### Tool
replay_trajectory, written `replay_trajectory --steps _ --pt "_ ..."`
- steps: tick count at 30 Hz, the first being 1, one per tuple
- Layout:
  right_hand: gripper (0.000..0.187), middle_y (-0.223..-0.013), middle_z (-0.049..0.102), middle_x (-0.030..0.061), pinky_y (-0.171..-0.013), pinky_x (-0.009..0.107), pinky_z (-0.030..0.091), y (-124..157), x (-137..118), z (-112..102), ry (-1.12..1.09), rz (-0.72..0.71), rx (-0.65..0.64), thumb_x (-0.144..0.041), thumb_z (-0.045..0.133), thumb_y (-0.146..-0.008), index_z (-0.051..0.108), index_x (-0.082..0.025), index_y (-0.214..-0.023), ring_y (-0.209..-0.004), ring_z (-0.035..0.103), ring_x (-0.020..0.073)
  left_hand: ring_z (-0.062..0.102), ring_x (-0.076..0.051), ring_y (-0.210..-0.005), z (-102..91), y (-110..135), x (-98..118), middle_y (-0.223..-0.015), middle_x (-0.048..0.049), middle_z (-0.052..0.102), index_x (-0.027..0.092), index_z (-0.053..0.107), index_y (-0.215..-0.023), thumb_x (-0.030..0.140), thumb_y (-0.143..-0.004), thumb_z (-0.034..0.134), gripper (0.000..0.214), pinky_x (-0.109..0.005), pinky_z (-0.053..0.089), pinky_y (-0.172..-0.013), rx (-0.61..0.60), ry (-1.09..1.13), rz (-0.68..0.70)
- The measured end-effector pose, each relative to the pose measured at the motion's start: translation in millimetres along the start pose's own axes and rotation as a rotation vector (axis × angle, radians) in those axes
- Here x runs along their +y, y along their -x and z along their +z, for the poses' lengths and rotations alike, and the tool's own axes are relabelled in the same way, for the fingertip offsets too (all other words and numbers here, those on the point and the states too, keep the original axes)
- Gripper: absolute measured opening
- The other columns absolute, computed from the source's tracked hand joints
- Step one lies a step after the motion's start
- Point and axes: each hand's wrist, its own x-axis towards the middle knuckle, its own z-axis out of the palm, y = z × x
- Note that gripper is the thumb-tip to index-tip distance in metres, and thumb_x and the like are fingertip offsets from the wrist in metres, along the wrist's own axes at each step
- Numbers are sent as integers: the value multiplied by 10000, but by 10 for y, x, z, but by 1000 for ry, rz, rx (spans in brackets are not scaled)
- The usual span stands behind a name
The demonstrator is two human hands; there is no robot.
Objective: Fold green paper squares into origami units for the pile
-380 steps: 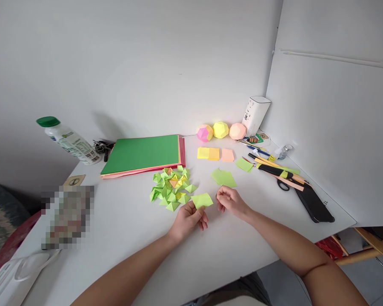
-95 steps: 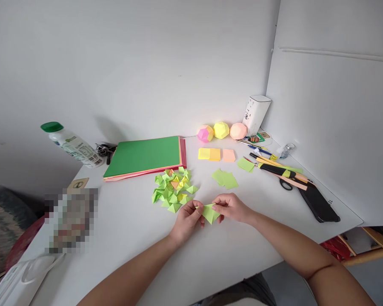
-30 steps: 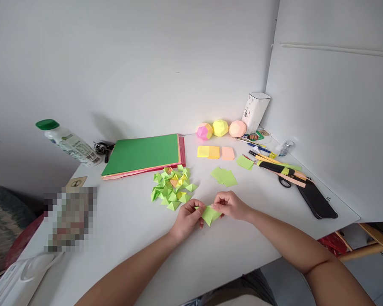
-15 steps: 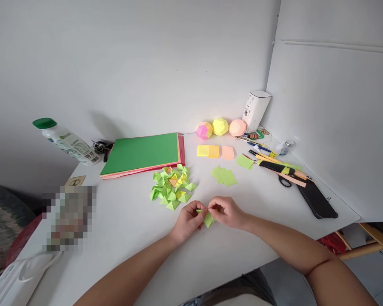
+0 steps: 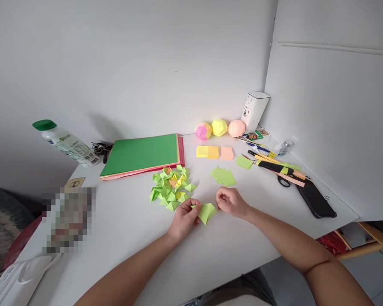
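1. Over the front of the bench [image 5: 115, 221], I'm pinching a creased green paper [image 5: 207, 212] by its left side, the thumb and fingers of my left hand [image 5: 183, 219] clamping on it, and one point is angling down towards me.
2. Just right of it, my right hand [image 5: 231, 202] is hovering with its fingers curled together, touching no part of the paper; I'm seeing nothing between them.
3. Here's the danger: only one side is getting any grip, so the free right half could be springing open if the crease is too soft.
4. Pressure is mattering too! Squeezing too hard could be crumpling that corner; slackening could be letting the whole piece twist and the fold drift off line.
5. Just beyond my left knuckles, a heap of folded pieces [image 5: 170, 196] is sitting, mostly green with some yellow and orange; a careless swing of that wrist could be scattering it.
6. Beyond my right hand, loose green squares [image 5: 223, 176] are lying flat and overlapping; a brush from my knuckles could be sliding them apart.
7. Farther back, three faceted paper balls [image 5: 219, 127] are standing in a row, well apart from my hands.
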Motion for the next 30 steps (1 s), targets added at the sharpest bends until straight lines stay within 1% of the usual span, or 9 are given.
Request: replay_trajectory --steps 2,4,8,10,14,17,21,24,30 --pt "52 -584 516 -28 -485 199 390 -2 1 8 -34 3 -2 -175 507 -742 475 -174 -700 -522 482 94 402 -69 -373 3 1 8 -436 75 454 180 490 -740 430 -711 628 288 -173 313 -370 -14 3 0" --pt "121 -670 552 -11 -508 201 407 12 13 49 -16 -35 -42 -241 592 -722 526 -168 -793 -577 505 102 404 -66 -379 15 10 15 -448 70 463 175 499 -741 427 -712 627 284 -172 310 -376 -42 -16 6" --pt "186 -570 520 -21 -473 203 403 50 18 116 -2 -19 -150 -303 570 -766 530 -155 -663 -505 502 93 409 -64 -381 37 20 26 -470 67 470 169 503 -714 416 -698 642 284 -177 316 -380 -63 -31 14" --pt "225 -539 510 -25 -453 205 410 52 9 109 -38 11 -150 -317 565 -775 507 -156 -628 -480 503 94 407 -65 -377 36 15 35 -465 68 470 171 495 -705 409 -692 652 286 -176 313 -370 -59 9 17" --pt "246 -542 540 -21 -453 222 452 34 16 66 -175 97 -148 -367 580 -777 505 -158 -672 -479 532 106 424 -74 -386 24 2 62 -446 62 478 179 466 -706 422 -749 603 282 -177 341 -379 -19 128 21" --pt "276 -586 583 -5 -485 244 480 28 39 56 -239 141 -137 -414 574 -785 512 -153 -722 -511 579 123 503 -93 -453 36 5 79 -556 42 533 185 468 -792 428 -783 572 264 -206 415 -424 -51 174 70" --pt "279 -619 601 -2 -497 253 470 34 40 74 -259 169 -129 -427 567 -795 523 -152 -815 -524 598 132 564 -110 -488 83 26 97 -634 65 538 213 429 -949 369 -731 655 350 -249 473 -483 -81 136 124" --pt "297 -655 597 -5 -522 253 465 20 33 81 -334 185 -127 -427 590 -776 531 -156 -885 -565 571 123 571 -117 -473 109 47 124 -588 79 536 213 397 -963 365 -720 662 391 -260 476 -502 -61 77 104" --pt "284 -658 521 -20 -482 199 351 -36 55 44 -355 258 -57 -386 685 -695 616 -139 -814 -550 434 72 539 -94 -445 106 69 151 -566 100 489 212 403 -986 356 -701 669 415 -242 458 -501 -62 54 56"
